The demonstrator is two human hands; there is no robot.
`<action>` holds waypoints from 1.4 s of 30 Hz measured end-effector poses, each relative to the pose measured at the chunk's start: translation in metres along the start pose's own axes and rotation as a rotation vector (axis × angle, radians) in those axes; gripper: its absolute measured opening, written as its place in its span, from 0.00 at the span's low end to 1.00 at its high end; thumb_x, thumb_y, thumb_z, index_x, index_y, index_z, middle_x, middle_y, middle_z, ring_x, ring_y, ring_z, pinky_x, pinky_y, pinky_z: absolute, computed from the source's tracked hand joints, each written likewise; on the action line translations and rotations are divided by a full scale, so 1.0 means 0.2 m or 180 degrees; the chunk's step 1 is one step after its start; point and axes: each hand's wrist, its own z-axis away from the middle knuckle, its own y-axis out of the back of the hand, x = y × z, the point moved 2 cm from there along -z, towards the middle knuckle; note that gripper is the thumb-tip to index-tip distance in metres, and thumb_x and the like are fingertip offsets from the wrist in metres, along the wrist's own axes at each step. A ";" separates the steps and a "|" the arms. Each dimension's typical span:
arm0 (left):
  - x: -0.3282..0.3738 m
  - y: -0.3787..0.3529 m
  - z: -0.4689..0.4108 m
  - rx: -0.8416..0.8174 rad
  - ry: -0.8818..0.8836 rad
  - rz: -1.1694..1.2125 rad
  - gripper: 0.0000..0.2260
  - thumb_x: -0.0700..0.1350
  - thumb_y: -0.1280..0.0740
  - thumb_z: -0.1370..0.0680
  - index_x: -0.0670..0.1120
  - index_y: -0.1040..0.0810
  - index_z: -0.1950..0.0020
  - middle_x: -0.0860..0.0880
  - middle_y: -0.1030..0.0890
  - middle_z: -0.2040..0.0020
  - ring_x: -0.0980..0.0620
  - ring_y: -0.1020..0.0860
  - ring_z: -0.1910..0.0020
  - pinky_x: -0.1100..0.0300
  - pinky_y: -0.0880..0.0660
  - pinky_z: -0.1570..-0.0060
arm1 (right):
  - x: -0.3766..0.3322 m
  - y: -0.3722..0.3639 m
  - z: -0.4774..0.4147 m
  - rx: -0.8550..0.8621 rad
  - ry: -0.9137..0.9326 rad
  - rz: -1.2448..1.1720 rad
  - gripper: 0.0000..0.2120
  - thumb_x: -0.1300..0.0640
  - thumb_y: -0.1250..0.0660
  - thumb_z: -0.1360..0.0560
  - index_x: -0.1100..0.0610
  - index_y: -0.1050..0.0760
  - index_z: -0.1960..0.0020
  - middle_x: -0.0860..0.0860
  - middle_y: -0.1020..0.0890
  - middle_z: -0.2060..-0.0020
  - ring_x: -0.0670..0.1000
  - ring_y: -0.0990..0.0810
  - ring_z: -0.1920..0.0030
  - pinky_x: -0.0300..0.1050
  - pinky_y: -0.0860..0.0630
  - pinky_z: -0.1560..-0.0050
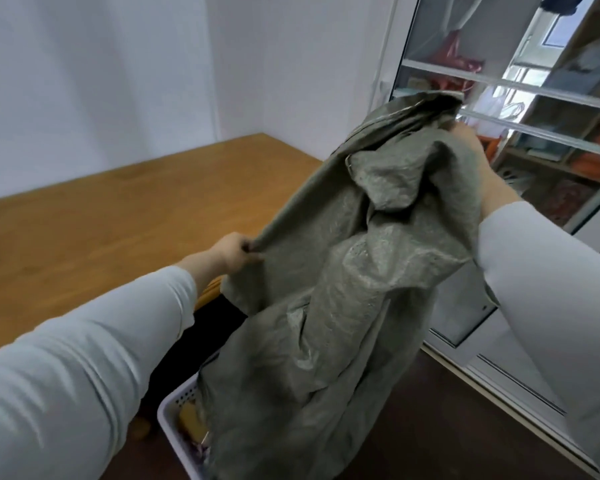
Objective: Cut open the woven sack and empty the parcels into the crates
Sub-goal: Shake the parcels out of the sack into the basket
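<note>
A grey-green woven sack [343, 271] hangs upside down in front of me, crumpled and limp, its lower end draped into a white perforated crate [172, 407] on the floor. My left hand [234, 252] pinches the sack's left edge at mid height. My right hand [478, 164] grips the raised top corner of the sack, higher and farther right. A yellowish parcel [191, 424] shows inside the crate beside the sack; the rest of the crate's contents are hidden by the fabric.
A wooden table [118, 209] stands to the left, against white walls. A glass sliding door [520, 109] with shelves of goods behind it runs along the right. Dark floor [430, 427] lies between the crate and the door.
</note>
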 end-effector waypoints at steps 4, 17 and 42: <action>0.02 0.11 -0.02 0.0828 -0.0026 0.0247 0.07 0.40 0.37 0.23 0.37 0.22 0.54 0.36 0.18 0.51 0.39 0.20 0.51 0.49 0.23 0.54 | 0.07 0.08 0.04 -0.0050 -0.0091 0.0672 0.11 0.69 0.35 0.30 0.54 0.23 0.62 0.43 0.19 0.76 0.41 0.21 0.72 0.38 0.22 0.63; 0.54 0.39 0.14 0.1820 -0.1883 0.0419 0.18 0.51 0.35 0.31 0.40 0.17 0.51 0.44 0.16 0.55 0.46 0.19 0.52 0.58 0.28 0.53 | 0.26 -0.18 0.20 -0.1275 -0.0028 0.1539 0.55 0.66 0.23 0.36 0.53 0.57 0.22 0.42 0.32 0.33 0.40 0.32 0.37 0.30 0.36 0.39; 0.36 0.54 0.09 0.2591 -0.0596 0.0688 0.10 0.36 0.41 0.26 0.41 0.22 0.49 0.40 0.20 0.47 0.43 0.23 0.45 0.59 0.30 0.51 | 0.27 -0.15 0.16 0.0501 0.0279 0.0520 0.14 0.61 0.30 0.27 0.67 0.22 0.44 0.57 0.18 0.50 0.51 0.21 0.48 0.43 0.23 0.46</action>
